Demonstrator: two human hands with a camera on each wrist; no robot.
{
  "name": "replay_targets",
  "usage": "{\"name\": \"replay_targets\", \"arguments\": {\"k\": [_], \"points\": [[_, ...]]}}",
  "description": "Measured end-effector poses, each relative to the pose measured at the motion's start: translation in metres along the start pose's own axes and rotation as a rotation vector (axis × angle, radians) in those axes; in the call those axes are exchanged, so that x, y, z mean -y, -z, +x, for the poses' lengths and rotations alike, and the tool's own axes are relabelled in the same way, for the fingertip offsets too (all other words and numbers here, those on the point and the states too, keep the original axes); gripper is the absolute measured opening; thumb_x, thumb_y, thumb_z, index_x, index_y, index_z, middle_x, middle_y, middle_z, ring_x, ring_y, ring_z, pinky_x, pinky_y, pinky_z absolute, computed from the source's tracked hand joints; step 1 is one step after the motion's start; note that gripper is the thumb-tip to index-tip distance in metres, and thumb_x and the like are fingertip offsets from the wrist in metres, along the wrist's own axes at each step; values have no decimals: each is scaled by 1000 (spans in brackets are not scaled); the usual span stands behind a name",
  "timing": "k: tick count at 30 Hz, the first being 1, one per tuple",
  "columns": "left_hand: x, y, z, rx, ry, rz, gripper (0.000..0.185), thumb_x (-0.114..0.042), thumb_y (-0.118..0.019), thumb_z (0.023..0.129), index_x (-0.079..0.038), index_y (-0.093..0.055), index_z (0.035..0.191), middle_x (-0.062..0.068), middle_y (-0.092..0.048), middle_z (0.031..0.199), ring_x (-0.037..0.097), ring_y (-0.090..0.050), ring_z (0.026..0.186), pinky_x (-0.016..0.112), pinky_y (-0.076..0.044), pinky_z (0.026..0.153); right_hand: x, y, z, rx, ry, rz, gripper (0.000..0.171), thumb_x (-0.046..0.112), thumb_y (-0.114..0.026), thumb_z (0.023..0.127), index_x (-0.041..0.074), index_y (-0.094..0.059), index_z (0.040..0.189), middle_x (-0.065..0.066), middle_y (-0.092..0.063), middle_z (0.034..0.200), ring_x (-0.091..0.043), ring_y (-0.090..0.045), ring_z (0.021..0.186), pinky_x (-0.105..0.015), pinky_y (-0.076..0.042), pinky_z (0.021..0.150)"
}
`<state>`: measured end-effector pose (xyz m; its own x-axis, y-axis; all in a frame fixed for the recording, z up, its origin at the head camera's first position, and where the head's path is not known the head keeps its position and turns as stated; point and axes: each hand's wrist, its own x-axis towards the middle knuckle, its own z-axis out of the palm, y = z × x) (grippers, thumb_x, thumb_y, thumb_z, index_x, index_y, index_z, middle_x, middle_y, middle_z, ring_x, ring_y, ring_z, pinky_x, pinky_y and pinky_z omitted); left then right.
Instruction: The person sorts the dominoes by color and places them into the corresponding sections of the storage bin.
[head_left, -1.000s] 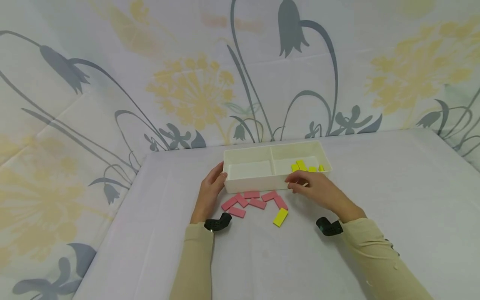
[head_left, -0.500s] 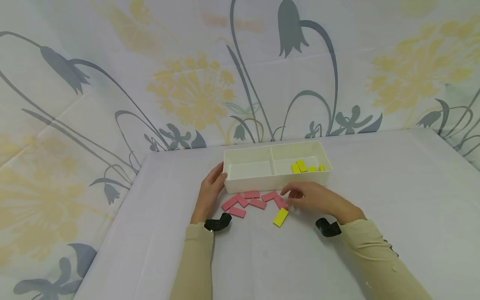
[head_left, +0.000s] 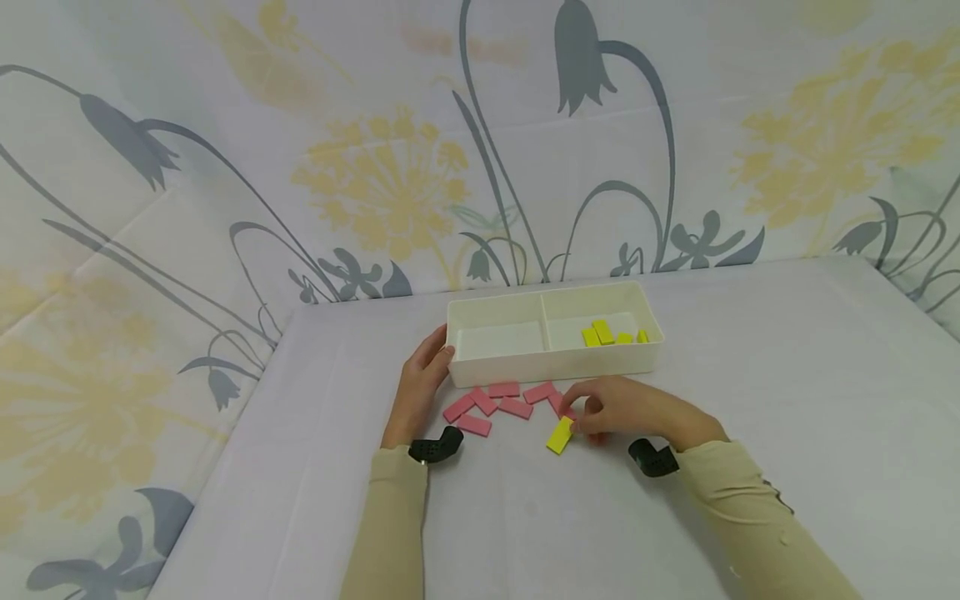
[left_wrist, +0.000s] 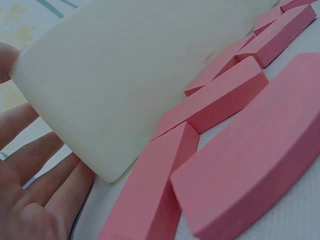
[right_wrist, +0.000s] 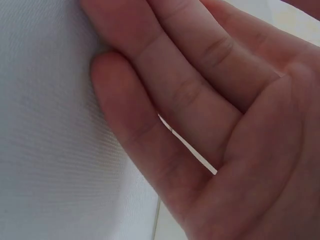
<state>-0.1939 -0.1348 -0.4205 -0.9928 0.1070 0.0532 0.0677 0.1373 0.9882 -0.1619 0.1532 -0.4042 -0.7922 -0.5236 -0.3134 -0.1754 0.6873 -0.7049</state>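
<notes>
A white box (head_left: 495, 368) with two compartments stands toward the back of the table. My left hand (head_left: 416, 387) holds its left end, thumb by the front corner and fingers along the end wall. In front of the box lies a yellow block (head_left: 558, 437), flat and rectangular. My right hand (head_left: 626, 410) pinches its far end between thumb and forefinger. In the right wrist view, the other fingers (right_wrist: 172, 90) bend toward the cloth, and the block is hidden. Several yellow blocks (head_left: 603, 332) lie in the box's right compartment.
Several pink blocks (head_left: 515, 407) lie loosely along the front of the box. One pink block (head_left: 556, 402) is partly covered by my right hand. A white cloth (head_left: 517, 525) covers the table, and a flower-patterned curtain (head_left: 390, 192) hangs behind.
My right hand has come down from the box's front rim toward me, to the yellow block on the cloth, which has shifted slightly. My left hand stays at the box.
</notes>
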Motion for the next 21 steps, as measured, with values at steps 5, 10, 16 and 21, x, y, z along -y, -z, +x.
{"name": "replay_targets", "arguments": {"k": [5,10,16,21], "points": [[0,0,0,0,-2,-5,50,-31,-48,92,-14,-36,137,5,-36,139,15,-38,122,34,-35,96,1,-3,2,11,-15,-27,21,18,-64,80,20,-60,100,0,-57,63,-15,-53,61,-30,-41,59],[-1,0,-1,-1,-1,-1,51,-34,-49,91,-14,-36,137,4,-36,139,14,-38,121,34,-35,96,1,-4,3,10,10,-67,23,16,-66,78,20,-59,100,2,-56,65,-14,-52,61,-29,-41,59],[-2,-1,-1,1,-2,3,47,-28,-47,93,-14,-36,137,5,-35,139,14,-38,121,35,-34,97,0,-8,4,-8,57,-112,26,16,-69,76,22,-59,99,3,-53,69,-13,-50,64,-28,-41,58],[-2,-1,-1,-2,0,10,49,-30,-47,92,-14,-36,137,5,-36,139,14,-39,121,34,-35,96,-1,-10,6,-25,79,-140,22,16,-68,77,26,-61,95,4,-51,70,-13,-48,67,-28,-41,59]]}}
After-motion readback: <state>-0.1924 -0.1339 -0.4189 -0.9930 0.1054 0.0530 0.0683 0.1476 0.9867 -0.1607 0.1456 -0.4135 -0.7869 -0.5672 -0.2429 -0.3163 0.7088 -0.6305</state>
